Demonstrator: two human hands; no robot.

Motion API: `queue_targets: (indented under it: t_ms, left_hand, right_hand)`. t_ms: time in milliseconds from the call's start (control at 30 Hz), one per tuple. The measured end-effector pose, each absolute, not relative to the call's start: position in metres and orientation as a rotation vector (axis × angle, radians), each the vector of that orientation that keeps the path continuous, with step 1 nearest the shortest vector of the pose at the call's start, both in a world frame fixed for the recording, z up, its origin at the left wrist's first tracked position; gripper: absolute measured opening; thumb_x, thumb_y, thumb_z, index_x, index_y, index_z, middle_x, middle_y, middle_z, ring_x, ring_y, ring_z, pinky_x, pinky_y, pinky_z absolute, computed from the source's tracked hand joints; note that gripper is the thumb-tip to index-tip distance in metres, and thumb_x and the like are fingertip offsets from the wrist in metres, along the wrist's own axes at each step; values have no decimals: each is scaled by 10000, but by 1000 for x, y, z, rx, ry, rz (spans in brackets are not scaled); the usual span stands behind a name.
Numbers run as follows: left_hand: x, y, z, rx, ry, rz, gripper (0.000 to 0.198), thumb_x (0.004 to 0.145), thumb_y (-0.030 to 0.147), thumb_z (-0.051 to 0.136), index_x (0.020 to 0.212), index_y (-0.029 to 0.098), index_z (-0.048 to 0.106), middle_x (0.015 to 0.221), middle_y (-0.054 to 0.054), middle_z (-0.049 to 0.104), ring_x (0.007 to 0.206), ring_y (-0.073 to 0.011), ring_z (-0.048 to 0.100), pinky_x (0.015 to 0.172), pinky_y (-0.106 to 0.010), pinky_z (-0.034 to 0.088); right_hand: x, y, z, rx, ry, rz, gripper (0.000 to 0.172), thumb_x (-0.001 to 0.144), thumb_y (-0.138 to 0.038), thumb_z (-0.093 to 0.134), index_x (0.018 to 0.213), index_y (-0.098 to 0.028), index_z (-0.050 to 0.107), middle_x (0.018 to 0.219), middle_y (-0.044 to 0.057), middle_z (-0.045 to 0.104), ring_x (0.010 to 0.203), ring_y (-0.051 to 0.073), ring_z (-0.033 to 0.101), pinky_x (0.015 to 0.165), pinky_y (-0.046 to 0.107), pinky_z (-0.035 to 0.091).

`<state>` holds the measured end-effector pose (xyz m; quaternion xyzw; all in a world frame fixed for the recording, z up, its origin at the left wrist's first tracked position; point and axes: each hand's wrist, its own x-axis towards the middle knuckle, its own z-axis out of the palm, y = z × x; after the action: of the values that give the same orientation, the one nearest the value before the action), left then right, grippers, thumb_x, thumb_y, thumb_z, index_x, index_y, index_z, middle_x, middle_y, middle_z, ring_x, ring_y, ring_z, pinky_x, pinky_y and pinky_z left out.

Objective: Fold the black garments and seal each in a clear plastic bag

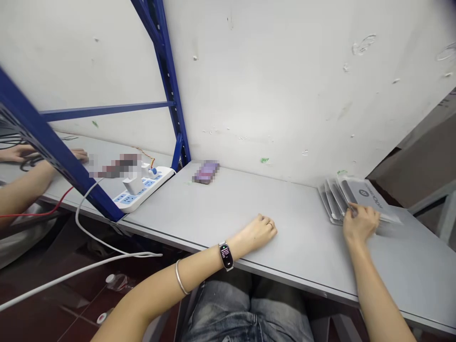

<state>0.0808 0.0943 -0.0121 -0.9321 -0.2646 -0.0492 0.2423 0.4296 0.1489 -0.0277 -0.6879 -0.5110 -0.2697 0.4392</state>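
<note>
My right hand is at the right end of the grey table, its fingers closed on the edge of a flat plastic pouch with a dark round logo and lettering. Several similar pouches stand fanned and leaning together just left of it, near the wall. The far edge of the held pouch is blurred. My left hand rests on the table's middle front, fingers curled into a loose fist with a ring on one finger. Nothing shows in it, and it is well apart from the pouches.
A pixelated phone-like object lies at the back by the wall. To the left, a white power strip with plugs sits beside a blue metal frame. Beyond it are another person's hands. White cables hang in front.
</note>
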Motion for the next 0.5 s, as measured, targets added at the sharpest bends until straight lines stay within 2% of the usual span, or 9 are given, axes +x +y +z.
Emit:
queue_targets:
  t_ms: [133, 300, 500]
  left_hand:
    - [81, 93, -11, -2541, -723, -128, 209, 895, 138, 454, 1064, 102, 571, 1083, -141, 626, 894, -224, 576, 746, -369, 408]
    - [81, 91, -8, -2552, -755, -90, 202, 900, 142, 456, 1063, 128, 574, 1094, -131, 624, 922, -219, 572, 751, -353, 406]
    - [82, 92, -8, -2544, -747, -88, 215, 902, 142, 450, 1082, 114, 564, 1102, -139, 620, 930, -227, 569, 748, -365, 413]
  right_hand:
    - [427, 146, -28, -1655, -1311, -687, 274, 809, -240, 455, 891, -134, 694, 818, 122, 578, 860, 273, 515, 830, 444, 425]
    - [426, 145, -27, -1581, -1317, -705, 315, 799, -226, 471, 1030, -110, 650, 1091, 179, 573, 1021, 293, 496, 903, 467, 406]
    - [418, 141, -18, -1510, -1290, -649, 307, 866, -195, 382, 927, -87, 663, 902, 179, 646, 941, 287, 536, 865, 454, 425]
